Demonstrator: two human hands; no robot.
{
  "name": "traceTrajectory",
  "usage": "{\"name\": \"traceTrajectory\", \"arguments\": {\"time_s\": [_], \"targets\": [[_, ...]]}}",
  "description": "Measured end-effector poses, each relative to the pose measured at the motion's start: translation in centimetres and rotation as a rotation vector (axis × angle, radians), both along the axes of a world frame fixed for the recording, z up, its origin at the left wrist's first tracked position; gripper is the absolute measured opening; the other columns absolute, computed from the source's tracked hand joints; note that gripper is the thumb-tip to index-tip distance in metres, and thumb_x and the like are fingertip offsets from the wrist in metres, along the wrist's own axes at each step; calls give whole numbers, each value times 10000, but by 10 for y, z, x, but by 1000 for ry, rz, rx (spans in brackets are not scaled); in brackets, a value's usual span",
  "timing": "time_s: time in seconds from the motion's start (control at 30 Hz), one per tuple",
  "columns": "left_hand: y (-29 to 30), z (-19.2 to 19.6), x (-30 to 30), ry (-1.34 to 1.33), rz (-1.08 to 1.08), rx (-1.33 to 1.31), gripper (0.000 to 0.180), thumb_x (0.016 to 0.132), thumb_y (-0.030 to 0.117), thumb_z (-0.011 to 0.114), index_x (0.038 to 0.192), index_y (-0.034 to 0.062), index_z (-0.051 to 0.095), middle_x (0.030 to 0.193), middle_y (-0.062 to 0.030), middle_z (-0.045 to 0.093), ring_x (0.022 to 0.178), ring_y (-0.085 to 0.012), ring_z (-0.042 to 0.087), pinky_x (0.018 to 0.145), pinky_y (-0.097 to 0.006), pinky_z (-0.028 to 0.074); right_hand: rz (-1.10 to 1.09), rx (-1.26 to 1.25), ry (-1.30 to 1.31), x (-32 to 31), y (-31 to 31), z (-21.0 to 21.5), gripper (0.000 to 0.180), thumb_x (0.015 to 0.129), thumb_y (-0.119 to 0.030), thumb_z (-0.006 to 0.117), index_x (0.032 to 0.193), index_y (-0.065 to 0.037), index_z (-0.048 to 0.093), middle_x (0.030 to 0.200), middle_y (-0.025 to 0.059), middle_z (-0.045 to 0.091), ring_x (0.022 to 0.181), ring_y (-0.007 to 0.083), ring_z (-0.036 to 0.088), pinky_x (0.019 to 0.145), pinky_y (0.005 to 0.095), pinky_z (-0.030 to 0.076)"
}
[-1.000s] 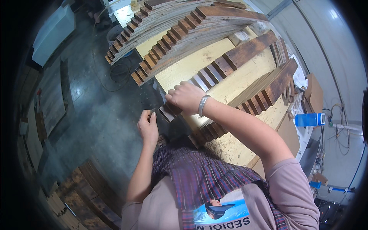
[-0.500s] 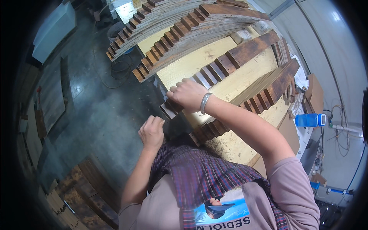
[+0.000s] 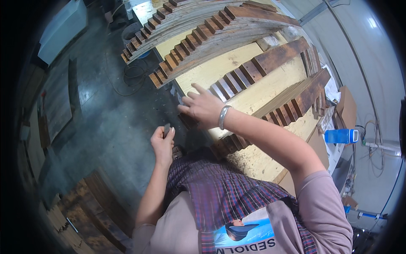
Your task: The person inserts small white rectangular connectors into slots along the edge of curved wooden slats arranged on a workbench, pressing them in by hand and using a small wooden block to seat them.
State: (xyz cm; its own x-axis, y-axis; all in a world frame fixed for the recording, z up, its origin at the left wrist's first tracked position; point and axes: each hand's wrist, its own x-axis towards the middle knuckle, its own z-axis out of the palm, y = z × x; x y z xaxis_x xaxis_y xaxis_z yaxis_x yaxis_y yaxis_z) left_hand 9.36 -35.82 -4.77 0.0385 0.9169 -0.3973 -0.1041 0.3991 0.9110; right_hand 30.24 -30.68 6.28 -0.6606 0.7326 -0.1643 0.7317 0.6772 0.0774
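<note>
My left hand [image 3: 162, 144] is closed in front of the bench edge, pinching a small dark grey flat piece [image 3: 167, 128] between thumb and fingers. Its exact kind I cannot make out. Over the near end of a staggered row of brown-stained wooden boards [image 3: 241, 80] is my right hand [image 3: 204, 109], fingers spread and a silver bracelet at the wrist. Whether its fingertips touch the wood is hard to tell. Part of that row is hidden beneath the hand. Closer to me lies another staggered row of brown boards [image 3: 292, 110], partly covered by my right forearm.
The rows lie on a pale yellow bench top [image 3: 220, 63]. Farther off, more stepped stacks of curved boards [image 3: 198, 36] overhang its left edge. A blue bottle [image 3: 338, 136] lies at the right. Stained panels [image 3: 91, 203] stand at lower left, and a cable [image 3: 134, 74] coils on the floor.
My right hand has opened from a closed grip, its fingers spreading over the board ends. The left hand has turned, bringing the small grey piece into sight.
</note>
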Motion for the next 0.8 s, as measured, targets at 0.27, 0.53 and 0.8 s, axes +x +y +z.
{"name": "traceTrajectory", "arguments": {"time_s": [0.27,0.53,0.8], "targets": [[18,11,26,-283,-4,-225,139,936,184,757,977,75,682,740,65,567,539,-30,464,482,-215,376,-67,-66,170,-6,6,-32,461,596,-356,832,948,-88,703,872,75,706,902,257,685,1094,430,406],[20,-8,36,-387,12,-181,123,915,149,772,944,59,693,750,58,603,536,-24,431,484,-210,341,-75,-107,161,-8,7,-28,427,577,-291,829,924,-75,705,864,90,713,922,268,696,1162,446,367],[23,9,47,-317,73,-213,128,905,139,777,951,57,691,782,44,641,560,-13,444,481,-209,308,-111,-129,161,-6,8,-23,394,594,-284,821,914,-83,709,858,94,714,888,270,702,1160,453,366]]}}
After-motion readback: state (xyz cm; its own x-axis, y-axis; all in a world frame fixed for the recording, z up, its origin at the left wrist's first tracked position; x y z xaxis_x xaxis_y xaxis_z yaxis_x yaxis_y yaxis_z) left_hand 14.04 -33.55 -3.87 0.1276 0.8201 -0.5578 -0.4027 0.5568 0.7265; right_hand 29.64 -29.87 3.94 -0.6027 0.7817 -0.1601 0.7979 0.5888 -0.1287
